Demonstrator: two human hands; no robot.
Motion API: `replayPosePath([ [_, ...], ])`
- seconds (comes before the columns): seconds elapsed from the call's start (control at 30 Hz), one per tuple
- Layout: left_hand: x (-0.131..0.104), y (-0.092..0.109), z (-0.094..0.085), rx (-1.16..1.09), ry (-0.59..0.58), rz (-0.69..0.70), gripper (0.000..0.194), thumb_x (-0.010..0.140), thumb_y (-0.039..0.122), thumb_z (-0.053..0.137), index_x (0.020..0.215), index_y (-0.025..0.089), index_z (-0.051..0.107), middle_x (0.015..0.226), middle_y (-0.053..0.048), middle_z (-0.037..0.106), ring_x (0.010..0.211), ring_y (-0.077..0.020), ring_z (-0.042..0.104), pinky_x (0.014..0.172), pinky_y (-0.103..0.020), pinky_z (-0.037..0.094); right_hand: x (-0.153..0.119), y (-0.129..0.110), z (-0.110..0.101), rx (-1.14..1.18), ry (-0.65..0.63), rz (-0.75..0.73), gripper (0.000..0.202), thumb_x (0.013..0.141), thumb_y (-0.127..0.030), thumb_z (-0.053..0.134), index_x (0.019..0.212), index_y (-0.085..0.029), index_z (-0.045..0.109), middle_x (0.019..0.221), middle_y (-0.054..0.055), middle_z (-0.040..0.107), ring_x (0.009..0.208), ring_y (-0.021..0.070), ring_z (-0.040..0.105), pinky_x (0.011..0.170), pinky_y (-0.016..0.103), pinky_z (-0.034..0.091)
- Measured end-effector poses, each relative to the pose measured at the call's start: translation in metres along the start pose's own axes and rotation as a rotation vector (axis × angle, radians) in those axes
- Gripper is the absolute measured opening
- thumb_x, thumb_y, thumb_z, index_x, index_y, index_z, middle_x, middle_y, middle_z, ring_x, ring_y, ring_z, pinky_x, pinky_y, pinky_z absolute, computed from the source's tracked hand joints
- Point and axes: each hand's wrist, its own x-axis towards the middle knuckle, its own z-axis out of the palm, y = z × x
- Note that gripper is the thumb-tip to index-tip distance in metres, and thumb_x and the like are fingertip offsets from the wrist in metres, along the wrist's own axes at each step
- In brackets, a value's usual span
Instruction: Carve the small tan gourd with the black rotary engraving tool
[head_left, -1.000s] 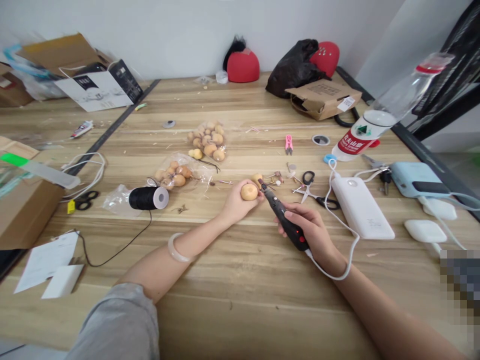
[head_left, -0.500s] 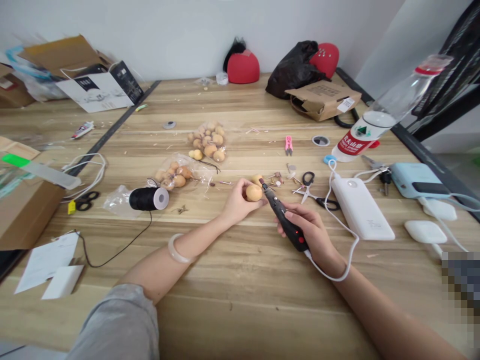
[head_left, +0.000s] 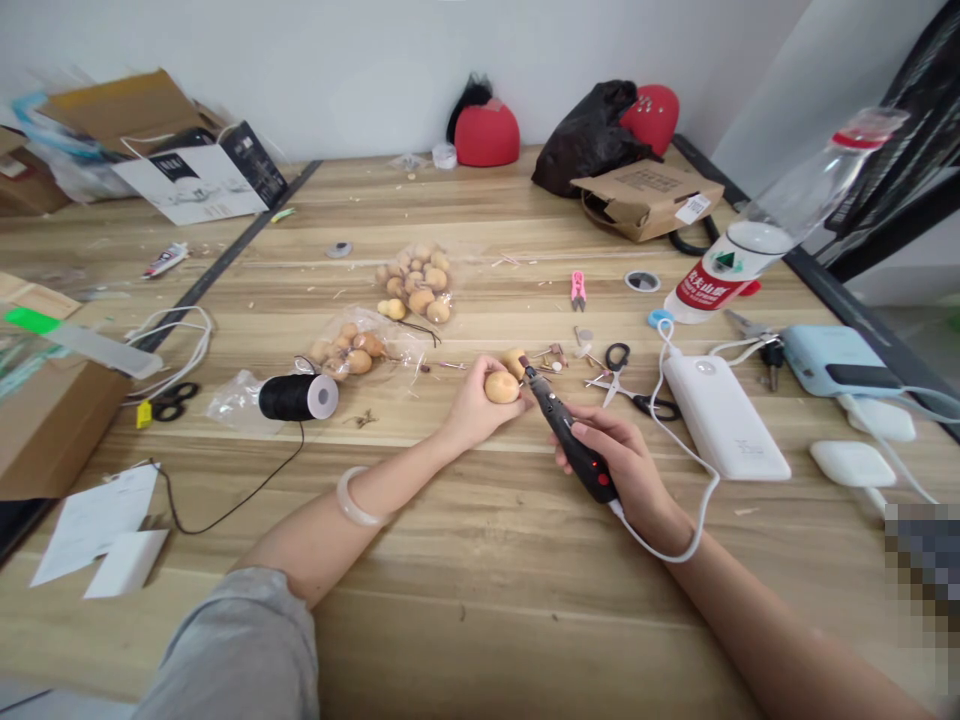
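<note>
My left hand (head_left: 474,408) grips a small tan gourd (head_left: 501,386) just above the wooden table (head_left: 480,560). My right hand (head_left: 626,468) holds a black rotary engraving pen (head_left: 571,440) with a red light, its tip touching the gourd's right side. A white cable runs from the pen's rear to a white power bank (head_left: 724,415) on the right. A second small gourd (head_left: 514,360) lies just behind the held one.
Two clear bags of small gourds (head_left: 417,282) (head_left: 351,350) lie in the middle, a black thread spool (head_left: 298,397) to their left. Scissors (head_left: 628,380), pink clippers (head_left: 577,288) and a water bottle (head_left: 757,240) lie to the right. Cardboard boxes (head_left: 45,410) line the left.
The gourd has turned slightly in my left hand against the pen tip; both hands stay in nearly the same place.
</note>
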Motion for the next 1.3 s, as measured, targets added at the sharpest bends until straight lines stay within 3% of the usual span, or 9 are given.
replayPosePath([
  [0.13, 0.0015, -0.0005, -0.0010, -0.012, -0.054, 0.010, 0.034, 0.059, 0.029, 0.078, 0.080, 0.018, 0.053, 0.081, 0.001, 0.060, 0.077, -0.0140, 0.054, 0.075, -0.028, 0.043, -0.0004, 0.0001, -0.0001, 0.001, 0.003, -0.003, 0.038, 0.070, -0.036, 0.077, 0.101, -0.014, 0.070, 0.072, 0.006, 0.072, 0.051, 0.0153, 0.063, 0.048, 0.026, 0.051],
  [0.23, 0.0018, 0.0005, -0.0010, -0.047, -0.076, 0.007, 0.027, 0.060, 0.020, 0.073, 0.083, 0.018, 0.060, 0.083, 0.000, 0.064, 0.080, -0.0160, 0.058, 0.079, -0.030, 0.045, -0.0004, -0.0002, 0.0003, 0.008, 0.004, 0.001, 0.038, 0.070, -0.036, 0.077, 0.101, -0.014, 0.070, 0.072, 0.006, 0.072, 0.051, 0.0153, 0.063, 0.048, 0.026, 0.051],
  [0.37, 0.0002, 0.0045, -0.0011, -0.062, -0.067, 0.009, 0.028, 0.059, 0.009, 0.063, 0.085, 0.018, 0.056, 0.087, 0.001, 0.062, 0.082, -0.0148, 0.057, 0.082, -0.029, 0.044, -0.0004, -0.0009, 0.0014, 0.021, 0.006, 0.006, 0.038, 0.069, -0.035, 0.078, 0.100, -0.014, 0.070, 0.072, 0.006, 0.072, 0.051, 0.0152, 0.064, 0.048, 0.026, 0.050],
  [0.67, -0.0014, 0.0037, -0.0005, 0.004, 0.014, 0.004, 0.043, 0.058, 0.026, 0.079, 0.079, 0.020, 0.042, 0.074, 0.006, 0.047, 0.070, -0.0100, 0.044, 0.071, -0.025, 0.039, -0.0007, -0.0012, 0.0017, 0.022, -0.008, -0.005, 0.036, 0.070, -0.033, 0.077, 0.100, -0.013, 0.070, 0.071, 0.006, 0.072, 0.051, 0.0149, 0.064, 0.048, 0.025, 0.050],
  [0.83, 0.0005, 0.0012, -0.0007, -0.023, -0.001, 0.010, 0.039, 0.058, 0.030, 0.081, 0.079, 0.019, 0.049, 0.075, 0.005, 0.052, 0.071, -0.0109, 0.047, 0.069, -0.025, 0.039, -0.0002, -0.0006, 0.0008, 0.030, -0.011, -0.007, 0.038, 0.070, -0.033, 0.078, 0.101, -0.013, 0.069, 0.071, 0.006, 0.072, 0.051, 0.0150, 0.064, 0.048, 0.025, 0.050],
  [1.0, 0.0014, 0.0021, -0.0006, -0.043, -0.011, 0.016, 0.028, 0.063, 0.022, 0.074, 0.080, 0.018, 0.052, 0.076, 0.004, 0.057, 0.074, -0.0123, 0.052, 0.075, -0.026, 0.043, 0.0001, 0.0004, 0.0003, 0.033, -0.034, -0.012, 0.038, 0.070, -0.033, 0.078, 0.101, -0.013, 0.069, 0.070, 0.007, 0.072, 0.051, 0.0149, 0.064, 0.048, 0.025, 0.051],
  [1.3, 0.0026, -0.0005, -0.0007, -0.115, -0.011, 0.037, 0.031, 0.056, 0.016, 0.072, 0.079, 0.019, 0.051, 0.080, 0.002, 0.066, 0.081, -0.0161, 0.062, 0.079, -0.029, 0.047, -0.0002, 0.0039, -0.0018, -0.015, -0.105, -0.016, 0.037, 0.068, -0.030, 0.081, 0.099, -0.015, 0.069, 0.072, 0.006, 0.073, 0.050, 0.0143, 0.064, 0.049, 0.024, 0.051],
])
